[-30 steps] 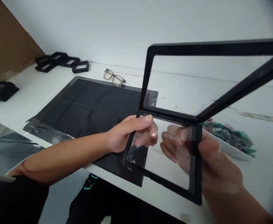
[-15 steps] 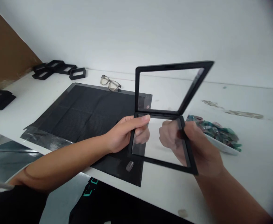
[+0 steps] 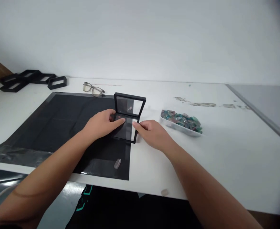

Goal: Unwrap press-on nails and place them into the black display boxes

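Both hands grip a black hinged display frame (image 3: 142, 105) with clear film panes, its lid raised at an angle over the lower half. My left hand (image 3: 101, 123) is closed on the left side, thumb lying over the lower pane. The right edge is pinched by my right hand (image 3: 151, 133), its thumb on top. Through the upper pane shows a small pale shiny spot; I cannot tell whether it is an object or a reflection. The lower half is low over or on a black mat (image 3: 65, 121). Nearer me on the mat lies a clear nail-shaped piece (image 3: 117, 163).
Right of my hands stands a white tray (image 3: 178, 128) heaped with shiny green, teal and pinkish pieces (image 3: 181, 119). Eyeglasses (image 3: 93, 89) lie behind the mat. Several black frames (image 3: 27, 79) sit at the back left, before a white wall (image 3: 140, 38).
Both hands have carried the open display frame down and away from me, toward the mat. The grip stays on both sides. The view has shifted to the right.
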A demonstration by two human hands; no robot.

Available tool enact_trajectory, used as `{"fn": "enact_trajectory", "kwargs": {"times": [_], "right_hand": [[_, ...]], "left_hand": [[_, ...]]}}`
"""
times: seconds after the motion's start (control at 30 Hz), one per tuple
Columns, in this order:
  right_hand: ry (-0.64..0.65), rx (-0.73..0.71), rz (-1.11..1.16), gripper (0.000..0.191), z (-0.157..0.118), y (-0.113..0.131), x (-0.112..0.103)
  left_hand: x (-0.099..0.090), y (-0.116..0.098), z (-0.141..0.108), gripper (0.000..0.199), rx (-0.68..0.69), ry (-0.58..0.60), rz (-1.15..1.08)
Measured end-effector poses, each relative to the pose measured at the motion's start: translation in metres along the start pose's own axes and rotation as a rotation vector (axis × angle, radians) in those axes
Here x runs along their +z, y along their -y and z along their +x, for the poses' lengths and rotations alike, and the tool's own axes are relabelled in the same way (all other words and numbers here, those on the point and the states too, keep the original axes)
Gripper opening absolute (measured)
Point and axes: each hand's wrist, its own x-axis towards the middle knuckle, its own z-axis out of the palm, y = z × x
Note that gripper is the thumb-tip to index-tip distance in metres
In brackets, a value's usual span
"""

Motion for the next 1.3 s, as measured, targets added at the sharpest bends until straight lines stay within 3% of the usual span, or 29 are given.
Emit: {"fn": "enact_trajectory", "kwargs": {"times": [0.13,0.23,0.33,0.4,0.47,0.5,0.6,0.63,0.7,0.83,0.9,0.97,1.03,1.1,1.17,1.23,1.3], "right_hand": [[-0.098,-0.031,-0.192,0.050,-0.010,0.006,0.003],[-0.145,-0.087,-0.248,0.048,-0.026,0.011,-0.009],[-0.301,-0.054,-0.296,0.046,-0.046,0.004,-0.048],[-0.620,0.186,-0.401,0.040,-0.054,-0.011,-0.085],[-0.728,0.353,-0.460,0.031,-0.056,-0.032,-0.120],[-0.727,0.422,-0.468,0.031,-0.055,-0.044,-0.134],[-0.511,0.535,-0.378,0.034,-0.048,-0.070,-0.156],[-0.434,0.520,-0.334,0.034,-0.045,-0.074,-0.157],[-0.331,0.444,-0.265,0.034,-0.040,-0.076,-0.150],[-0.247,0.284,-0.220,0.029,-0.028,-0.063,-0.123],[-0.175,0.220,-0.206,0.030,-0.022,-0.052,-0.110],[-0.103,0.177,-0.210,0.032,-0.017,-0.039,-0.101],[-0.132,0.128,-0.315,0.032,-0.012,-0.025,-0.094],[-0.302,0.018,-0.510,0.026,-0.009,-0.012,-0.087],[-0.440,-0.180,-0.664,0.019,-0.008,-0.002,-0.080],[-0.345,-0.392,-0.696,0.013,-0.009,0.001,-0.072],[-0.131,-0.509,-0.655,0.011,-0.010,-0.001,-0.065]], "left_hand": [[-0.001,-0.001,0.002,0.066,-0.034,0.015,0.124],[-0.006,0.003,0.006,0.070,-0.095,-0.015,0.205],[-0.017,0.009,0.008,0.073,-0.185,-0.064,0.276],[-0.026,0.013,0.008,0.072,-0.244,-0.089,0.308],[-0.036,0.016,0.006,0.071,-0.293,-0.126,0.327],[-0.039,0.017,0.004,0.070,-0.306,-0.163,0.331],[-0.041,0.012,-0.005,0.061,-0.268,-0.338,0.324],[-0.037,0.009,-0.009,0.057,-0.197,-0.412,0.309],[-0.025,-0.001,-0.019,0.046,0.100,-0.560,0.255],[0.009,-0.020,-0.034,0.028,0.896,-0.485,0.218],[0.021,-0.024,-0.036,0.032,1.144,-0.440,0.214],[0.026,-0.023,-0.033,0.035,1.225,-0.315,0.223],[0.026,-0.020,-0.030,0.038,1.189,-0.134,0.219],[0.024,-0.016,-0.026,0.042,1.121,0.005,0.192],[0.021,-0.013,-0.025,0.044,1.076,0.054,0.167],[0.019,-0.012,-0.025,0.041,1.065,0.064,0.153],[0.018,-0.011,-0.026,0.039,1.063,0.066,0.139]]}}
